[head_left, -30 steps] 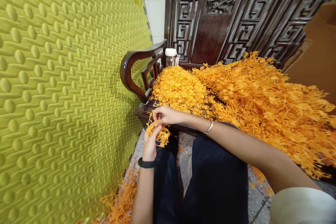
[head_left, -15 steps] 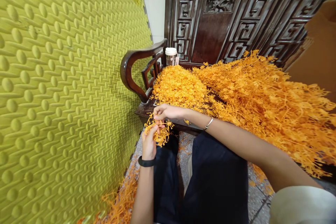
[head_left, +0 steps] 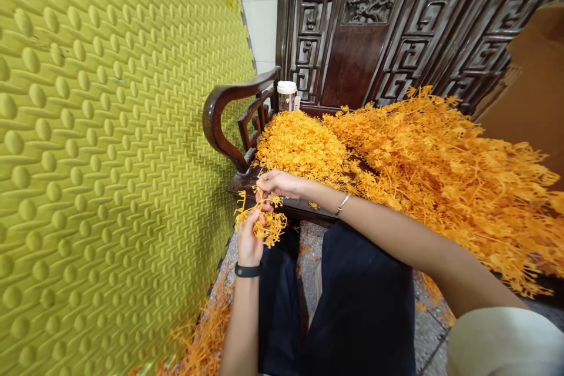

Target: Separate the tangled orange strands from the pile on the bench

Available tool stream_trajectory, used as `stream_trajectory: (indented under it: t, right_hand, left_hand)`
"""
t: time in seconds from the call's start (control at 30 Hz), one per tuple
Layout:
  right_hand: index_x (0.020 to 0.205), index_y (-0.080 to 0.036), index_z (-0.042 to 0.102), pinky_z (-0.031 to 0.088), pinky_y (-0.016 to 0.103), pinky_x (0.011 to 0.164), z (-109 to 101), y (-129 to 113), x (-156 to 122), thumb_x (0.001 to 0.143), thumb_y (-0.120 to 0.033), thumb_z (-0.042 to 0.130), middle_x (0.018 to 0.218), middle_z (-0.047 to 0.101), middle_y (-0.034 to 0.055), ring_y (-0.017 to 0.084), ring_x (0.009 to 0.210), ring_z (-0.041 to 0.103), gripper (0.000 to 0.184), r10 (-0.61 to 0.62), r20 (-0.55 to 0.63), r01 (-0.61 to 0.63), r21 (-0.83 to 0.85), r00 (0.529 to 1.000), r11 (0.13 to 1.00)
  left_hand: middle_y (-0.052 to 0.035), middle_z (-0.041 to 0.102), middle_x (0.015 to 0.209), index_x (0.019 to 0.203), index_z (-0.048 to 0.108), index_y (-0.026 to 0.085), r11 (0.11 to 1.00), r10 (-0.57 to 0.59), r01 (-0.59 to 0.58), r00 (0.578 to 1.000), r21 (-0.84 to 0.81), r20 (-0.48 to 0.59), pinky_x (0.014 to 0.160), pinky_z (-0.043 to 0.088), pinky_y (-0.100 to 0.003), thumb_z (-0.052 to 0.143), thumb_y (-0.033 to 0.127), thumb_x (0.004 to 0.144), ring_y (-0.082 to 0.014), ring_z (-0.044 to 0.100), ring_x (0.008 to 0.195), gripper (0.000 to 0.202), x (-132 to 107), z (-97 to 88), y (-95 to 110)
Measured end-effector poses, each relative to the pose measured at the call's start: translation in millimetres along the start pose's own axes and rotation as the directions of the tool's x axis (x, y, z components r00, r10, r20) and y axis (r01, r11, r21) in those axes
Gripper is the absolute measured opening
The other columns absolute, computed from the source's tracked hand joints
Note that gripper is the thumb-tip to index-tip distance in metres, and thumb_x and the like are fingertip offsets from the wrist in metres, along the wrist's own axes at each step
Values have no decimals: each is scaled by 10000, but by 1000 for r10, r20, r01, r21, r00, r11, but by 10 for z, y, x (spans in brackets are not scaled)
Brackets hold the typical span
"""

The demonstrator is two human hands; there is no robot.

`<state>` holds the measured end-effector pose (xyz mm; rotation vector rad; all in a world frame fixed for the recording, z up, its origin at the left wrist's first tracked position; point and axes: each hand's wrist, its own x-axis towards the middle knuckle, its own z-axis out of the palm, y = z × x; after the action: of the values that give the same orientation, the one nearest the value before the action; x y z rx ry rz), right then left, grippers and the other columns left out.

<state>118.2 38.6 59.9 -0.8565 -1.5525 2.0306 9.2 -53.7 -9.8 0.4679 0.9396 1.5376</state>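
Note:
My left hand (head_left: 249, 239) is closed around a small orange plastic sprig cluster (head_left: 264, 226), held up in front of the bench's front edge. My right hand (head_left: 277, 183) reaches across from the right and pinches pieces at the top of that same cluster. Just beyond my hands, a heap of small orange pieces (head_left: 303, 145) lies on the dark wooden bench (head_left: 247, 182). A bigger pile of long orange branches (head_left: 445, 164) covers the bench to the right.
A yellow-green embossed foam panel (head_left: 110, 147) fills the left side. The bench's curved armrest (head_left: 222, 117) stands near my hands, with a white-lidded jar (head_left: 286, 95) behind it. More orange sprigs (head_left: 207, 335) lie on the speckled floor by my dark-trousered legs. A cardboard box (head_left: 533, 82) is at right.
My left hand has shifted a little left and up with the cluster. My right hand has lifted slightly toward the bench edge, still plucking at the cluster's top.

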Motion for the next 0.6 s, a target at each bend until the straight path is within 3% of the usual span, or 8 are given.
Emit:
stream_trajectory:
  t: [0.17,0.47,0.6]
  right_hand:
    - [562,-86,510,435,217,467,33,71,42,840,-197,467,517,589,49,97,424,528,303,32,-45,-33,-11,998,999]
    - [515,-88,493,369,193,402,143,100,76,872,-164,401,410,527,41,83,346,461,376,80,-209,-79,12,975,997]
    - [526,-100,495,324,195,355,227,121,101,854,-151,408,381,505,25,80,305,416,343,136,-372,-122,62,918,991]
  left_hand:
    - [0,582,544,446,498,137,999,6,-7,1000,50,15,458,400,-169,646,294,583,-68,510,478,255,20,-20,-15]
    - [15,569,543,468,525,156,994,102,-102,995,34,23,606,444,-211,625,293,621,-102,559,586,228,46,-2,-59]
    - [35,518,490,462,528,145,995,101,-101,995,27,0,549,429,-201,638,277,603,-73,500,488,222,44,10,-54]
